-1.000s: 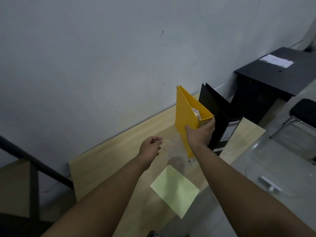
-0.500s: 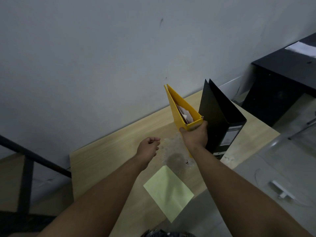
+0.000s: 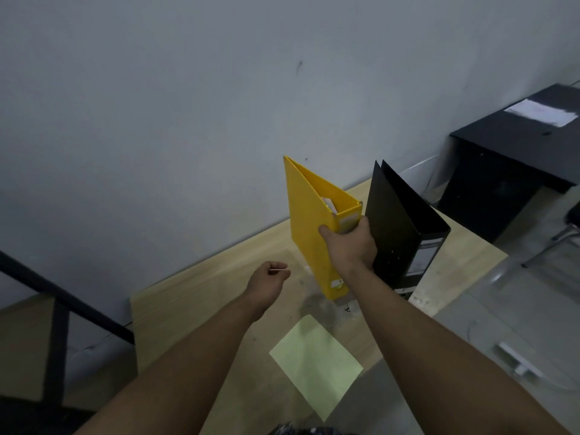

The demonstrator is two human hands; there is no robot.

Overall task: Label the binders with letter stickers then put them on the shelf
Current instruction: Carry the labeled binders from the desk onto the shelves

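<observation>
A yellow binder (image 3: pixel 309 227) stands upright on the light wooden table (image 3: pixel 201 287), its spine facing me. My right hand (image 3: pixel 348 246) grips the spine near its top. A black binder (image 3: pixel 398 227) stands right beside it on the right, with a label on its spine. My left hand (image 3: pixel 269 279) hovers over the table to the left of the yellow binder, fingers curled, pinching a small thin white piece, likely a sticker. A pale yellow-green sheet (image 3: pixel 315 364) lies flat near the table's front edge.
A grey wall rises behind the table. At the right stands a black cabinet (image 3: pixel 502 183) with a white paper (image 3: pixel 541 112) on top. A dark metal rail (image 3: pixel 59 309) crosses the left. A chair (image 3: pixel 565 233) and grey floor lie at far right.
The yellow binder has turned and risen more upright in my right hand, showing more of its side. My left hand stays in about the same place.
</observation>
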